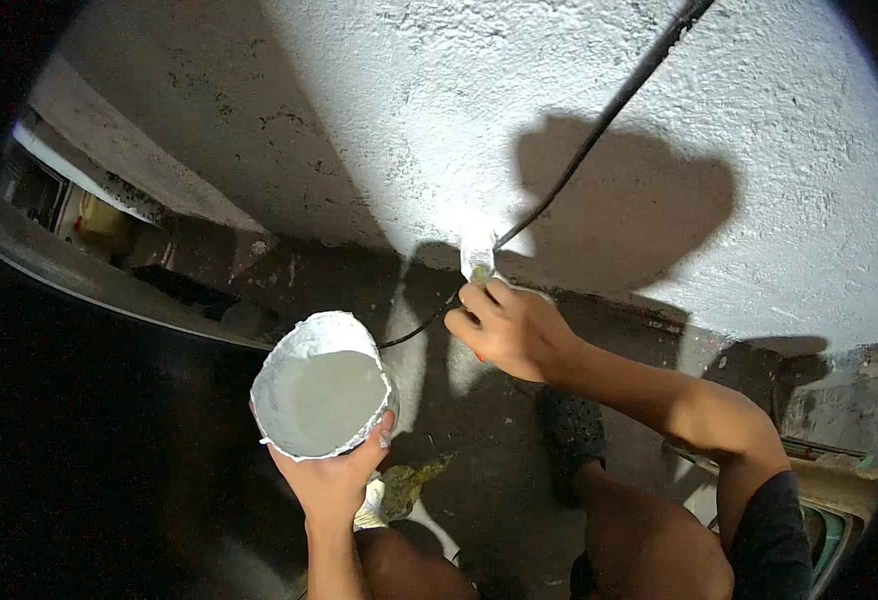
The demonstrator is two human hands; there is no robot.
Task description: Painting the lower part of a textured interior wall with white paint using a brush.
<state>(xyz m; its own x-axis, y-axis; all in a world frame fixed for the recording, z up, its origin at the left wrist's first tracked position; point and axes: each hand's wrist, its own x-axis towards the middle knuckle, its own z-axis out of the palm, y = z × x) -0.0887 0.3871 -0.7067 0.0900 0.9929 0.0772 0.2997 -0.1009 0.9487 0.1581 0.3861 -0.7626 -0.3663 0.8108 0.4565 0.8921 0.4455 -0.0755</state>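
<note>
My left hand (334, 480) grips a round tub (390, 375) from below and at its side, its rim crusted with white. Pale grey-white liquid paint (330, 401) partly fills it. To the right and farther up, my right hand (510, 322) is closed around the handle of a paintbrush (478, 259). The brush, coated in white, is against or close to the bottom of the rough white wall (439, 127); glare hides its bristle tips. A black cable (596, 135) slants down the wall and passes beside the brush.
A dark floor (484, 450) meets the wall's foot. A black perforated clog (574, 435) is on my foot. Crumpled yellowish material (405, 487) lies below the tub. At the lower right stands a container with a green inside (821, 532). A ledge (131, 270) runs along the left.
</note>
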